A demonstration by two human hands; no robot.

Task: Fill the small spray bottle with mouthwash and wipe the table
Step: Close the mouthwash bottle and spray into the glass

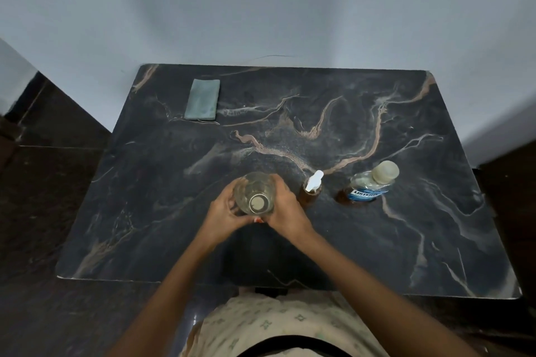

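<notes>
A clear drinking glass [255, 193] stands upright on the dark marbled table [377, 130], left of centre. My left hand [224, 216] curls round its left side and my right hand [285, 210] round its right side. Just right of the glass stands the small spray bottle [311, 187], holding amber liquid and topped with a white sprayer. Farther right is the mouthwash bottle [367, 185] with a blue label, a pale cap on it and amber liquid low inside. A folded grey-green cloth [202, 99] lies at the table's far left.
The table's far edge meets a pale wall [261, 9]. Dark floor [52, 171] shows to the left and right of the table. Its near edge [145, 280] is just in front of my body.
</notes>
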